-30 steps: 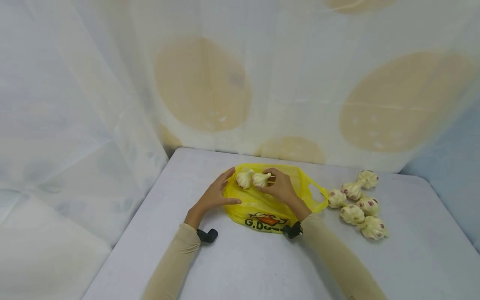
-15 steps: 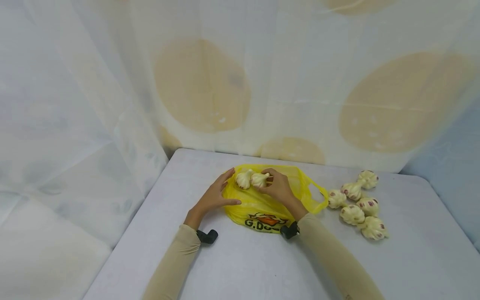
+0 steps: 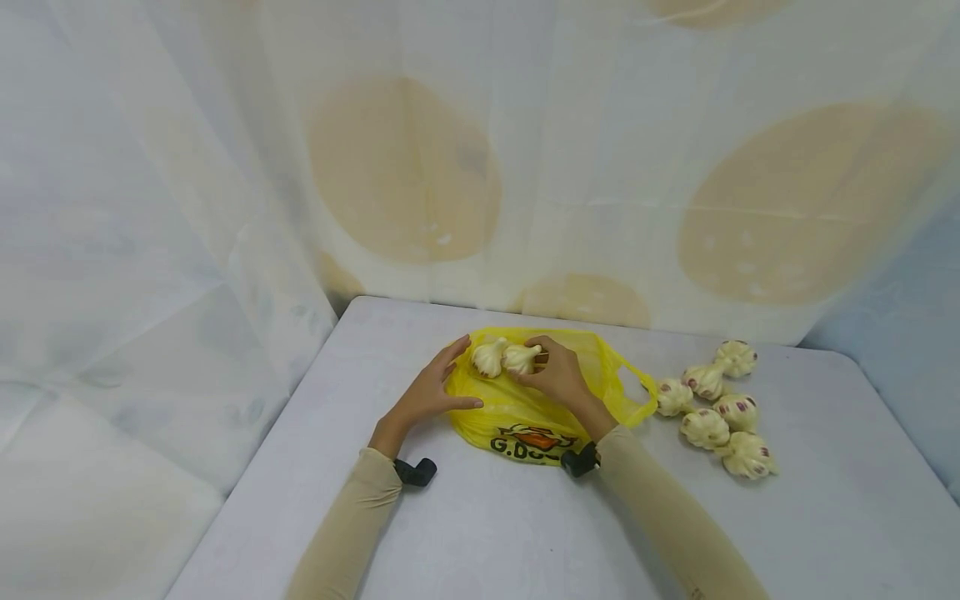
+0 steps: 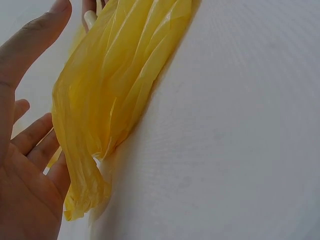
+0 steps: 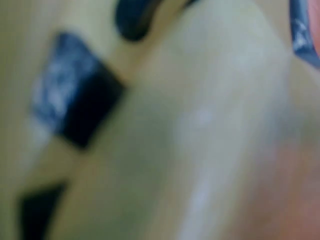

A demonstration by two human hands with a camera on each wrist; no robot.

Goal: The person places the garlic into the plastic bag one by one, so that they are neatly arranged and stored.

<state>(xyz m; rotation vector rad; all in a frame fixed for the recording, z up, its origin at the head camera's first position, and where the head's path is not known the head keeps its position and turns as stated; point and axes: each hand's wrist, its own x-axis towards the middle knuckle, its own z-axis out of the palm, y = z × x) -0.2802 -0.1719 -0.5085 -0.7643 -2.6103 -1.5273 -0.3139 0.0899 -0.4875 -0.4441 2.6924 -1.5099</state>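
A yellow plastic bag [image 3: 495, 408] with black lettering lies on the table between the hands. Two garlic bulbs sit side by side on it, the left bulb [image 3: 490, 357] and the right bulb [image 3: 519, 359]. My right hand [image 3: 558, 375] holds the right bulb by its stem side. Around the bag's left edge my left hand [image 3: 429, 392] is spread, thumb apart from fingers, gripping nothing. In the left wrist view the left fingers [image 4: 37, 137] lie against the crumpled bag. Only blurred plastic and dark print fill the right wrist view.
Several more garlic bulbs [image 3: 705, 427] lie in a cluster on the white table [image 3: 480, 533], right of the bag's handle [image 3: 637, 392]. A patterned curtain [image 3: 577, 192] hangs behind the table's far edge, and pale cloth [image 3: 135, 350] hangs at the left.
My right hand and its garlic bulb have shifted very slightly left since a second ago. The left hand, bag and other bulbs look the same.
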